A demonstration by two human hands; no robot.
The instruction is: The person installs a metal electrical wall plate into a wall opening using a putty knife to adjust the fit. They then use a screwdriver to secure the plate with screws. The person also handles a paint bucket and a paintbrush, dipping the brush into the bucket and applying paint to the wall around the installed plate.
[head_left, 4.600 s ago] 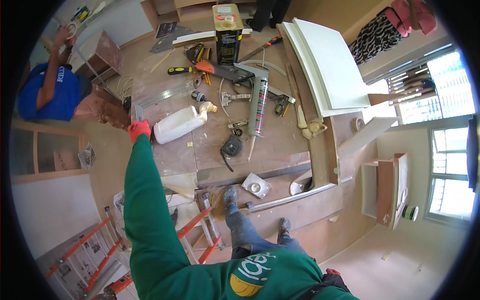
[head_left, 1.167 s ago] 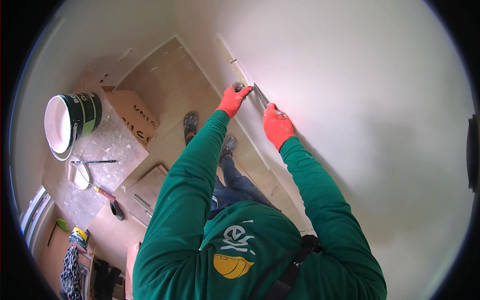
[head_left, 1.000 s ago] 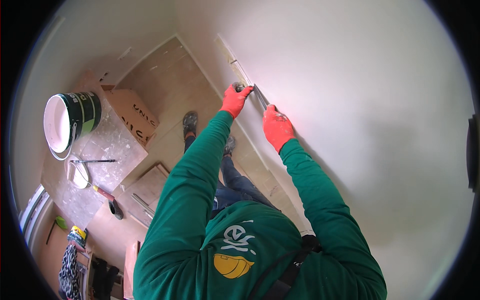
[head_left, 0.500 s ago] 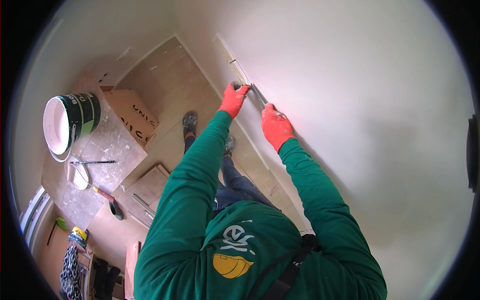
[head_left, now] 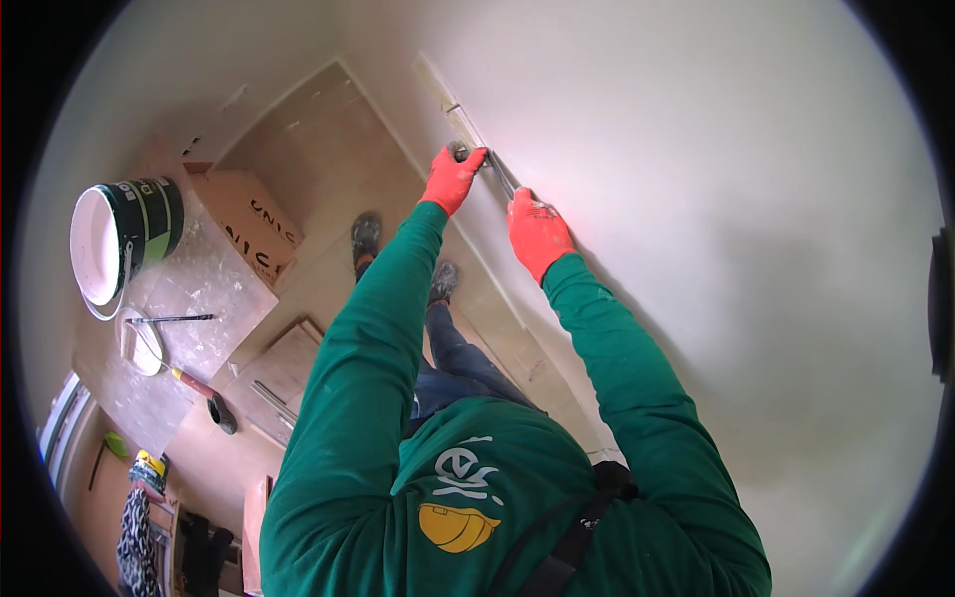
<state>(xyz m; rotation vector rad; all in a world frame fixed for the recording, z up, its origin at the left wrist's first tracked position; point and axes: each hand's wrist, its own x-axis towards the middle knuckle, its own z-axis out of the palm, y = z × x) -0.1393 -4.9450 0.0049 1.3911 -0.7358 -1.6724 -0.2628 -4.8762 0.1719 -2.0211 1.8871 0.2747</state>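
Observation:
Both my hands wear red-orange gloves with grey-stained fingertips and are raised against the white wall. My right hand (head_left: 539, 236) grips a long, narrow grey metal tool (head_left: 501, 174) that points up and left along the wall; its exact kind is not clear. Close to the tool's far end, my left hand (head_left: 453, 181) has its thumb and fingers closed together. What it pinches, if anything, is too small to make out. Just beyond the hands, a long pale strip or recess (head_left: 446, 99) with a beige inside runs up the wall.
On the left, a dust-spattered board (head_left: 214, 298) bears a white-lined bucket (head_left: 96, 244), a white oval lid or tray (head_left: 141, 343) and a thin dark stick (head_left: 171, 318). Near it are a red-handled tool (head_left: 199, 386) and a cardboard box (head_left: 249, 219). My shoes (head_left: 366, 239) stand on the tiled floor.
Both hands have shifted slightly up and left in the picture, still close together at the wall. The bucket, box and floor have shifted left too, as the view moved a little.

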